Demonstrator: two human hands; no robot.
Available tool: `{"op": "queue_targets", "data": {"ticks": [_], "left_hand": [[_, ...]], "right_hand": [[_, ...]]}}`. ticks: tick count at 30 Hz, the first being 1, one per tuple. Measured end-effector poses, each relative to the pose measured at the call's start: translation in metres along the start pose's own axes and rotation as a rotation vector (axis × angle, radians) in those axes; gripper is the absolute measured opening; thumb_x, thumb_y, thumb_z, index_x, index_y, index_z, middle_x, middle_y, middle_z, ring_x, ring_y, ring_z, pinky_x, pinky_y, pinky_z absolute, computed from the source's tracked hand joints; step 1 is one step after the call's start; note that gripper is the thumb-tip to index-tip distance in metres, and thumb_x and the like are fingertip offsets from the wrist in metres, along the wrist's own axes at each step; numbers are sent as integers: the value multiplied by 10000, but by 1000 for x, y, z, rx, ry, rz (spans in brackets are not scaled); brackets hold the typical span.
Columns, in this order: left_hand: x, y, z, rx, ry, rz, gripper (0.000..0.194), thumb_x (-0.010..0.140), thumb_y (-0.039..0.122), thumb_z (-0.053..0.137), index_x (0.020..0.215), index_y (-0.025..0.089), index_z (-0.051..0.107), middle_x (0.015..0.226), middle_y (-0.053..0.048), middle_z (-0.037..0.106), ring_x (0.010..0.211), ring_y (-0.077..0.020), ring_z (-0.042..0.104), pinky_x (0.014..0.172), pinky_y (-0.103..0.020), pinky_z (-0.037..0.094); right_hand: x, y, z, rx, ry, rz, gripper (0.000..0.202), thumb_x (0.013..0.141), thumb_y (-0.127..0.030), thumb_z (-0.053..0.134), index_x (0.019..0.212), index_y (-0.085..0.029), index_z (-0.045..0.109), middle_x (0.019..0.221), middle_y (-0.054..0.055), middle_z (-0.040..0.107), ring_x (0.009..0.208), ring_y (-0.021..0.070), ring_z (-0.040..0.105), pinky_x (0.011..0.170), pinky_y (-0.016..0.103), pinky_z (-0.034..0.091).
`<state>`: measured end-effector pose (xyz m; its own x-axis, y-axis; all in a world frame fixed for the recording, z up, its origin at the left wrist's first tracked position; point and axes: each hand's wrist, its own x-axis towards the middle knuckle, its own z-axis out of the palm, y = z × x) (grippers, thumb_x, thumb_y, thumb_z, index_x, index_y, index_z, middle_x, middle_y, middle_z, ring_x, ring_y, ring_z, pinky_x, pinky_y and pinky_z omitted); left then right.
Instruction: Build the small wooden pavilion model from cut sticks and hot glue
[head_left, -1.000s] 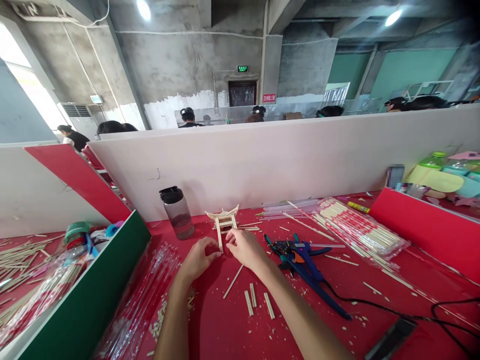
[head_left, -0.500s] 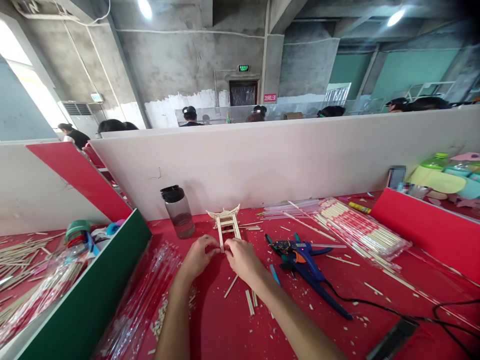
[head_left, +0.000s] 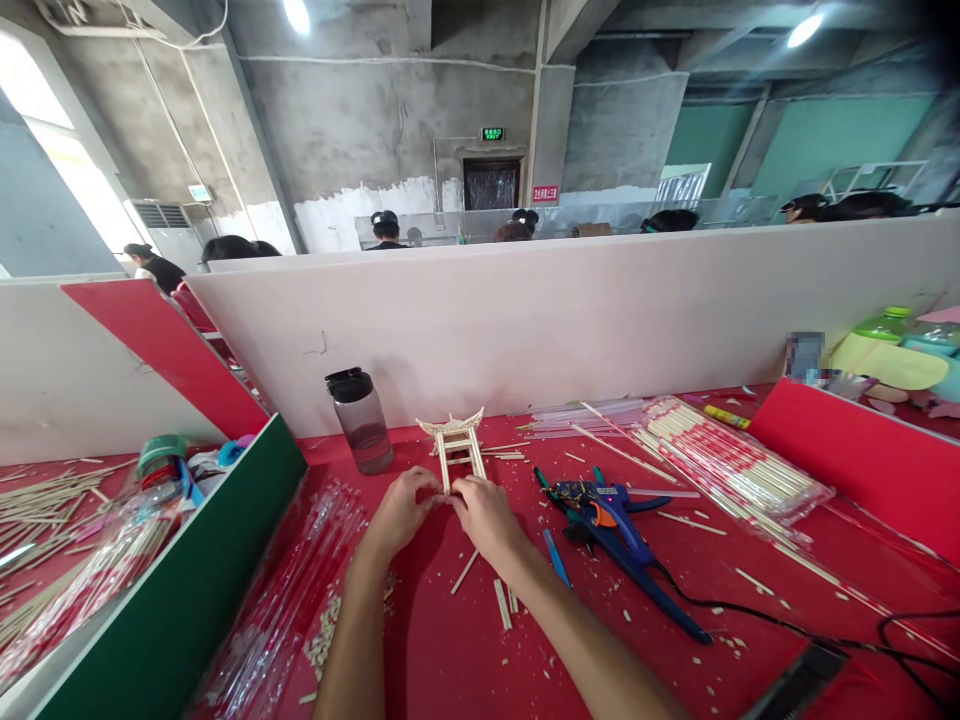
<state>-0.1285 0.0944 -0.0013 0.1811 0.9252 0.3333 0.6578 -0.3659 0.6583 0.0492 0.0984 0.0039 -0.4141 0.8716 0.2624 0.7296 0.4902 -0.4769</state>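
Observation:
A small model of pale wooden sticks (head_left: 456,440), with a curved roof-like top, stands upright on the red table top. My left hand (head_left: 407,507) and my right hand (head_left: 482,512) meet at the foot of its near leg. The fingers of both are pressed together there, and the fingertips almost touch each other. Whatever tiny piece may lie between them is hidden. Short cut sticks (head_left: 502,604) lie just below my right hand.
A dark-lidded bottle (head_left: 361,420) stands behind my left hand. Right of my right arm lie a blue glue gun (head_left: 626,520) with its cable and a blue-handled tool (head_left: 667,595). Farther right is a bagged stick bundle (head_left: 735,455); a green divider (head_left: 187,590) borders the left.
The view has shifted slightly. Both hands stay at the foot of the model's near leg, with barely any change in their fingers.

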Motion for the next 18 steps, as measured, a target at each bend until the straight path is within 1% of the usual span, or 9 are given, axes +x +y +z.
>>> {"op": "queue_targets", "data": {"ticks": [5,13,18], "left_hand": [[1,-1,1,-2,9,9,53,806,174,627,784,188,673,887,-62,685,855,-201,631,824,-313,493],[1,0,0,10,-4,5,65,815,183,627,772,189,676,897,-66,688,859,-203,633,831,-318,492],[1,0,0,21,-18,4,72,821,189,619,778,193,677,900,-67,690,864,-205,634,833,-323,493]], "right_hand": [[-1,0,-3,-11,4,-8,152,958,-238,568,926,-213,714,909,40,725,828,180,666,672,251,380],[0,2,0,-33,-20,-5,170,966,-239,547,962,-227,717,917,39,728,849,170,668,687,244,387],[0,1,0,-36,-26,-7,170,968,-251,546,952,-223,713,926,42,729,852,175,671,696,241,395]]}}
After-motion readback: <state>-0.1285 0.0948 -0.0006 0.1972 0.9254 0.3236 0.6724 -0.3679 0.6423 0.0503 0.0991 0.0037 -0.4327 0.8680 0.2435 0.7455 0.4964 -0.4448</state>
